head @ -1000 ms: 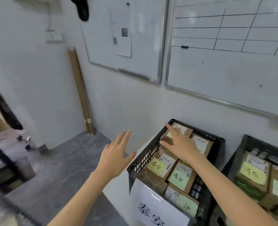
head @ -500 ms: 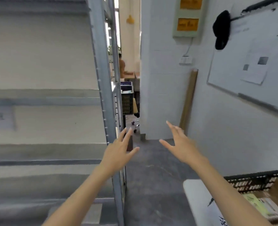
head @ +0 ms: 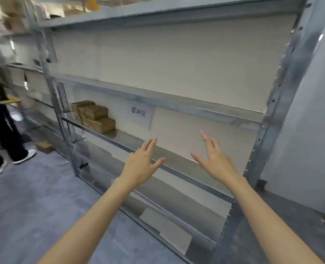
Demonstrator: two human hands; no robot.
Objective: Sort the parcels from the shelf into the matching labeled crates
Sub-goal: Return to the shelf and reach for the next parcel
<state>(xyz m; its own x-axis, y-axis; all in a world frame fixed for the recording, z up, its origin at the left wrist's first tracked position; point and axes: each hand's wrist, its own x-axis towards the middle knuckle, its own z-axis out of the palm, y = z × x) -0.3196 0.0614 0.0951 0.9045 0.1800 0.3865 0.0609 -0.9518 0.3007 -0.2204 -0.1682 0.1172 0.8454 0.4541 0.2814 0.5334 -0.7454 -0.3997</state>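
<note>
Two bare forearms reach up from the bottom edge of the frame toward the centre. The left hand [head: 140, 166] is seen from the back, its fingers straight and pressed close together, the thumb stuck out to the right. The right hand [head: 215, 161], just right of centre, is also seen from the back, with straight fingers slightly spread, the forefinger highest and the thumb out to the left. Neither hand grips or touches anything; both hang in the air in front of the shelf, well apart from each other.

Under the arms lies a grey floor [head: 24, 216]. Behind the hands stands the shelf [head: 176, 103], a grey metal rack with bare levels, running from the lower right to the upper left. A pale flat board [head: 167, 227] lies on its lowest level, in the lower middle of the frame.

The parcels [head: 95, 116], a small stack of brown cardboard boxes, sit at the left end of the middle level, left of centre and well apart from both hands. A white paper sign [head: 139, 115] with dark handwriting hangs just right of them.

A small brown box [head: 44, 146] lies on the floor at the left by the rack's post. At the left edge stand another person's dark trouser legs [head: 1, 130] and pale shoes. More boxes [head: 15, 14], blurred, sit on the top level in the upper left.
</note>
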